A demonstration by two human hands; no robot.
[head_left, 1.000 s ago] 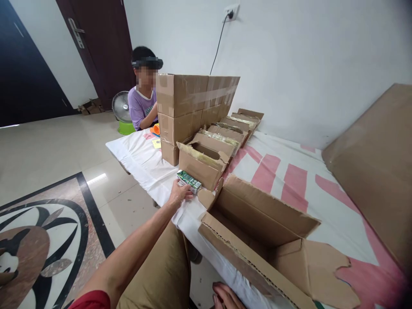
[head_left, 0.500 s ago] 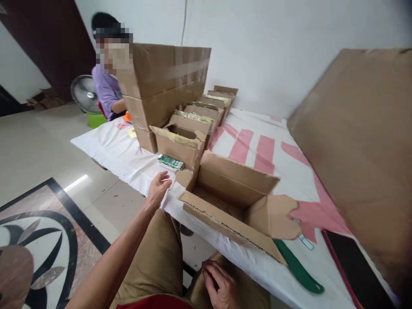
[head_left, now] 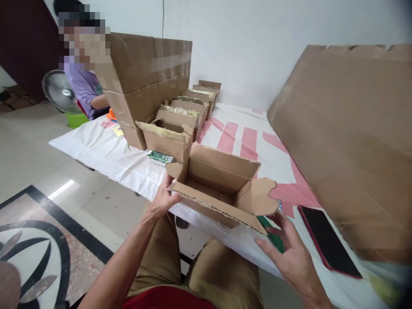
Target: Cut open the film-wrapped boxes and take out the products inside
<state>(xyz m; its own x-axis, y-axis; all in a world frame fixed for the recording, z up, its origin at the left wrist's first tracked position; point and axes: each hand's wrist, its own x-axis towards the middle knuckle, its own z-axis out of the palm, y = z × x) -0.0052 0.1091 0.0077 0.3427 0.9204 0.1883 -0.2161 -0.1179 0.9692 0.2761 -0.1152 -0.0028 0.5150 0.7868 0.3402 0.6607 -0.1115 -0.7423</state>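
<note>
Open cardboard box (head_left: 222, 169) sits at near edge of cloth-covered desk (head_left: 128, 174). L hand (head_left: 161, 199) curled at box's left near corner; can't tell if gripping. R hand (head_left: 291, 249) open, fingers spread nr right end flap (head_left: 264, 195), contact unclear. Step: prob. taking box by both ends; next move likely calls for R hand closing w/o crushing flap.

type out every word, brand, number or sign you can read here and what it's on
None readable.
Green-and-white carton: print too small and blurred.
Yellow card: marks too small.
Purple shirt: print blurred.
Open cardboard box: no lettering visible.
</note>
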